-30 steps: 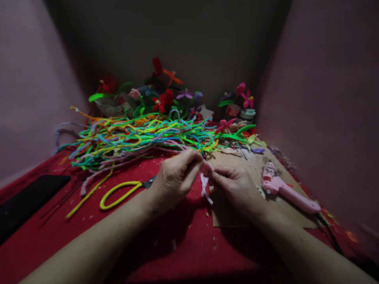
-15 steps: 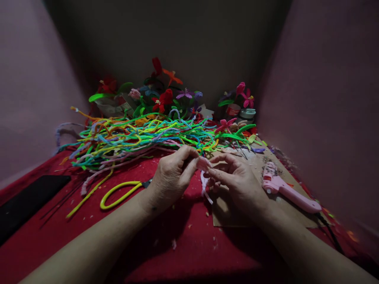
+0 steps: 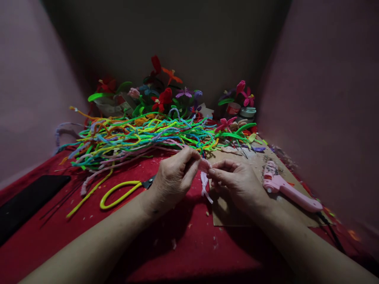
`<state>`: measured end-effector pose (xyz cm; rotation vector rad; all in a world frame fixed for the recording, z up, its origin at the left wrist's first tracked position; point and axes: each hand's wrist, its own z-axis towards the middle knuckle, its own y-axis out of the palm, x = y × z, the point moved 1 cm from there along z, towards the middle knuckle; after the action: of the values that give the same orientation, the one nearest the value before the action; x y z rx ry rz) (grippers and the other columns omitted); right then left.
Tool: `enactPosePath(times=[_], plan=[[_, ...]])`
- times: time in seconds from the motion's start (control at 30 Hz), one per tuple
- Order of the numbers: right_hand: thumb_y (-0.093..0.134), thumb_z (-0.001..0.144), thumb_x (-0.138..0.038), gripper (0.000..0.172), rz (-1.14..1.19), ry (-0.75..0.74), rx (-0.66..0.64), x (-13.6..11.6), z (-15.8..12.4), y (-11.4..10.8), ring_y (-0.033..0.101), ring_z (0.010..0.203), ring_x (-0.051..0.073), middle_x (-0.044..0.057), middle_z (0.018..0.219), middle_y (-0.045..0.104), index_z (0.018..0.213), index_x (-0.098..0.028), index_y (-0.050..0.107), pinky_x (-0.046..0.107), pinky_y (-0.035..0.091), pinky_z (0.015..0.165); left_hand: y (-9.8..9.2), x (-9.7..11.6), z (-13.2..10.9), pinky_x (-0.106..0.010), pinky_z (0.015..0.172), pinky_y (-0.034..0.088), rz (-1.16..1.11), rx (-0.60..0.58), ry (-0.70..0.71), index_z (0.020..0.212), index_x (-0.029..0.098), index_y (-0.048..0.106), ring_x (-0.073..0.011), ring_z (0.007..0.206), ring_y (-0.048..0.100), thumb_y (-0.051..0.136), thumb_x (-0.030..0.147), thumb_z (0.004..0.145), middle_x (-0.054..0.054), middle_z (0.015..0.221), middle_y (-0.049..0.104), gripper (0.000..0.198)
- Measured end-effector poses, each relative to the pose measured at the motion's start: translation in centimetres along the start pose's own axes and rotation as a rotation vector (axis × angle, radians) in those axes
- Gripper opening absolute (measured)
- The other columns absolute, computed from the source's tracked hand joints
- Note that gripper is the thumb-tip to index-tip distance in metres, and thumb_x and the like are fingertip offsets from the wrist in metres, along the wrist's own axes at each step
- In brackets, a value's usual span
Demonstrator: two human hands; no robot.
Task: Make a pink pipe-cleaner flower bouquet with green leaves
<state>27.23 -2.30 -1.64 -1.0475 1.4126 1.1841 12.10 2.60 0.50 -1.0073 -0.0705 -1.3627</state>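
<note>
Between my two hands is a small pale pink pipe cleaner petal, bent into a flat shape. My left hand pinches its left end between thumb and forefinger. At its right end, the thumb and fingers of my right hand are closed on it. Just below lies a looped pale pink pipe cleaner piece on the red cloth, by the cardboard's edge. Yellow-handled scissors rest left of my left hand, their blades partly hidden behind it.
A heap of colourful pipe cleaners spreads behind my hands. Pipe cleaner flowers and a lidded jar stand farther back. On the right, a pink glue gun lies on cardboard. A black phone-like slab lies left.
Both hands stay in nearly the same place, still pinching the pink petal. The right hand's fingers have drawn in a little, and the looped piece below shows more fully.
</note>
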Motion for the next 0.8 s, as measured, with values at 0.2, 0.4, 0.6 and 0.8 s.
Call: enactPosePath(times=[0.2, 0.4, 0.6, 0.8], plan=[[0.068, 0.067, -0.026, 0.013, -0.111, 0.024, 0.001, 0.06, -0.02, -0.11, 0.046, 0.044, 0.007, -0.002, 0.052, 0.056, 0.069, -0.014, 0.063, 0.020, 0.033, 0.044, 0.18, -0.32, -0.14, -0.019, 0.064, 0.046, 0.005, -0.010, 0.031, 0.089, 0.015, 0.055, -0.0101, 0.067, 0.061, 0.049, 0.014, 0.084, -0.002, 0.079, 0.066, 0.008], [0.067, 0.067, -0.029, 0.016, -0.210, 0.142, 0.028, -0.53, -0.27, 0.06, 0.041, 0.040, 0.007, -0.003, 0.046, 0.052, 0.063, -0.014, 0.062, 0.021, 0.027, 0.041, 0.25, -0.14, -0.10, -0.018, 0.066, 0.046, 0.042, -0.031, 0.091, 0.086, 0.015, 0.054, -0.0091, 0.069, 0.061, 0.050, 0.010, 0.083, -0.002, 0.077, 0.066, 0.007], [0.062, 0.070, -0.033, 0.025, -0.326, 0.103, -0.059, -0.48, -0.10, -0.13, 0.034, 0.041, 0.006, -0.004, 0.044, 0.045, 0.054, -0.014, 0.057, 0.022, 0.021, 0.041, 0.40, -0.23, -0.26, -0.020, 0.068, 0.045, 0.094, -0.073, 0.140, 0.085, 0.014, 0.054, -0.0100, 0.070, 0.060, 0.048, 0.011, 0.084, -0.004, 0.078, 0.064, 0.007], [0.063, 0.070, -0.038, 0.030, -0.274, 0.044, -0.066, -0.16, -0.01, -0.16, 0.033, 0.042, 0.006, -0.004, 0.046, 0.044, 0.054, -0.014, 0.054, 0.022, 0.021, 0.041, 0.44, -0.34, -0.20, -0.019, 0.063, 0.043, -0.005, -0.024, 0.023, 0.094, 0.017, 0.055, -0.0090, 0.065, 0.057, 0.048, 0.018, 0.086, -0.001, 0.075, 0.062, 0.011]])
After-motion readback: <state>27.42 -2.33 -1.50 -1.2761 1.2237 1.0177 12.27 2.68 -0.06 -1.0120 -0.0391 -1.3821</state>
